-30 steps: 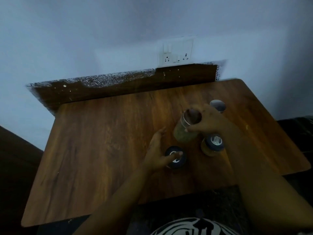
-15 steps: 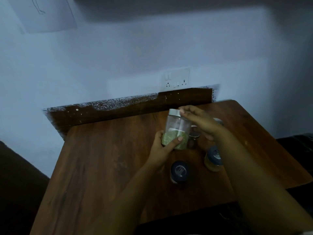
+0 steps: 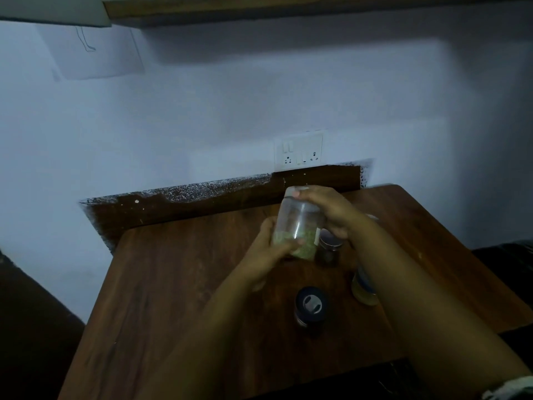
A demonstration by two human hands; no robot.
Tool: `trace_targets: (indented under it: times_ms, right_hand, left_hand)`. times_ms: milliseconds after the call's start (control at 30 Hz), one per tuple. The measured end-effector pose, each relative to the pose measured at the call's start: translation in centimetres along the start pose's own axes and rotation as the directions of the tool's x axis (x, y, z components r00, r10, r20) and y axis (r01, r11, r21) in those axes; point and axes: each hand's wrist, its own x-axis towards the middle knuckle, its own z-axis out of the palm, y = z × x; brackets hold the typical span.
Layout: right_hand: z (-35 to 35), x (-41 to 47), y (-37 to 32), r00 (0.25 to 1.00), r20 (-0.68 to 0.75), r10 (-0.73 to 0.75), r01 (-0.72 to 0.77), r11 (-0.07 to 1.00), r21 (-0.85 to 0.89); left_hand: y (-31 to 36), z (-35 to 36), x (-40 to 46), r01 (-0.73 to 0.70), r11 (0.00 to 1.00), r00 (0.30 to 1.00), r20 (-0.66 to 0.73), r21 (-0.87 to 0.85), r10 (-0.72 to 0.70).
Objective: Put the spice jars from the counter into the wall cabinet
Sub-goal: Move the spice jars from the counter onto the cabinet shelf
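Spice jars are the job here, and the wall cabinet [image 3: 213, 8] they are meant for is showing only as a wooden underside along the top edge of the view, high above the wooden counter [image 3: 178, 284]. Its inside is not visible, so whether any jar is already stored there cannot be told. Judging by what is standing on the counter, most of the task is looking undone: at least three jars are waiting below.

The clear jar [image 3: 298, 226], holding a greenish spice in its lower part, is being held up off the counter between both hands, tilted slightly. The left hand [image 3: 266, 256] is cupping and gripping its lower body, thumb across the front, from the left side. The right hand [image 3: 331, 213] is gripping its top, fingers curled over the pale lid.

Just right of the lifted jar, a small dark jar [image 3: 328, 249] with a metallic cap is standing on the counter. Nearer the person, a blue-lidded jar [image 3: 310, 308] is sitting apart from the hands, and a yellowish jar [image 3: 364, 290] is showing partly behind the right forearm.
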Motion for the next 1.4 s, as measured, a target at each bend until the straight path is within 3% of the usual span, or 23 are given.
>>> trace_targets:
  times_ms: [67, 100, 167, 233, 267, 300, 333, 400, 467, 533, 633, 900, 1067, 1400]
  right_hand:
    - [1.2, 0.0, 0.1, 0.993, -0.109, -0.046, 0.031, 0.991, -0.133]
    - [1.7, 0.1, 0.1, 0.988, -0.147, -0.053, 0.029, 0.987, -0.160]
    - [2.0, 0.2, 0.1, 0.987, -0.152, -0.049, 0.023, 0.986, -0.166]
    - [1.9, 0.0, -0.5, 0.996, -0.086, -0.039, 0.030, 0.994, -0.103]
    - [1.7, -0.1, -1.0, 0.998, -0.054, -0.041, 0.038, 0.997, -0.066]
    - [1.6, -0.2, -1.3, 0.998, -0.043, -0.049, 0.047, 0.998, -0.037]
    - [1.5, -0.2, -1.5, 0.996, -0.059, -0.061, 0.060, 0.998, -0.029]
    - [1.7, 0.1, -1.4, 0.984, -0.161, -0.081, 0.071, 0.995, -0.069]
    - [1.8, 0.5, -0.9, 0.966, -0.244, -0.086, 0.064, 0.993, -0.096]
    - [1.8, 0.4, -0.7, 0.979, -0.195, -0.065, 0.053, 0.996, -0.070]
    - [1.4, -0.1, -1.0, 0.999, -0.037, -0.040, 0.043, 0.996, 0.078]
    - [1.3, -0.7, -0.9, 0.994, 0.089, -0.060, 0.031, 0.956, 0.291]
    - [2.2, -0.8, -0.8, 0.999, -0.024, -0.033, 0.039, 0.936, 0.350]
    - [2.3, -1.7, -1.4, 0.997, -0.011, -0.079, 0.078, 0.938, 0.336]
  left_hand:
    - [-0.5, 0.6, 0.3, -0.118, 0.907, 0.976, -0.119, 0.405, 0.181]
    - [-0.7, 0.9, 0.4, -0.123, 0.866, 0.961, -0.158, 0.485, 0.225]
    - [-0.7, 0.5, 0.5, -0.075, 0.926, 0.977, -0.159, 0.369, 0.142]
    - [0.1, -0.4, 0.4, 0.067, 0.996, 0.998, -0.009, -0.057, -0.067]
    - [0.4, -0.7, 0.3, 0.153, 0.958, 0.986, 0.105, -0.243, -0.131]
    - [0.7, -0.6, 0.0, 0.190, 0.928, 0.977, 0.157, -0.321, -0.146]
    - [0.9, -0.3, -0.3, 0.158, 0.950, 0.983, 0.134, -0.270, -0.126]
    - [0.9, 0.4, -0.4, -0.025, 0.997, 0.999, -0.027, 0.072, 0.027]
    - [0.1, 0.8, -0.2, -0.177, 0.933, 0.972, -0.094, 0.313, 0.216]
    - [-0.2, 0.8, -0.2, -0.199, 0.948, 0.967, -0.106, 0.249, 0.231]
    - [0.1, 0.8, -0.4, -0.141, 0.989, 0.985, -0.109, -0.035, 0.137]
    - [0.8, 1.7, -1.2, -0.182, 0.979, 0.974, -0.121, 0.087, 0.192]
    - [1.6, 1.6, -1.4, -0.194, 0.970, 0.973, -0.096, 0.144, 0.209]
    - [2.4, 1.4, -1.9, -0.186, 0.973, 0.980, -0.047, 0.137, 0.194]
